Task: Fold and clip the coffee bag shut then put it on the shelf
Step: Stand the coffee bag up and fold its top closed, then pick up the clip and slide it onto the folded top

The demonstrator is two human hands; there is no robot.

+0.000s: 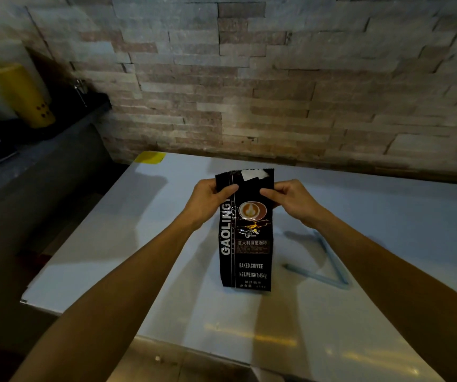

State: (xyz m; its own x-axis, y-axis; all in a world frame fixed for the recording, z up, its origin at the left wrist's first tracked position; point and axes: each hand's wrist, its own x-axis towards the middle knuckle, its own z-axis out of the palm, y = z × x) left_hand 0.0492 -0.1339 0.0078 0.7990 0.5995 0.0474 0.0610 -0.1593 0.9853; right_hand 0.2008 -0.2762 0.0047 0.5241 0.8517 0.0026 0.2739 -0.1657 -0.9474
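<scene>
Both forearms reach to 12 o'clock; left hand [208,198] and right hand [290,199] pinch the coffee bag [245,244] top, unfolded; next, roll it down.

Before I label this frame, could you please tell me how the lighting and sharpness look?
Head view: dim overall, with wide-angle bending at the edges; the coffee bag is sharp and its print readable; both hands, left and right, throw shadows on the white table; warm glare streaks lie near its front; the yellow cup is blurred.
</scene>
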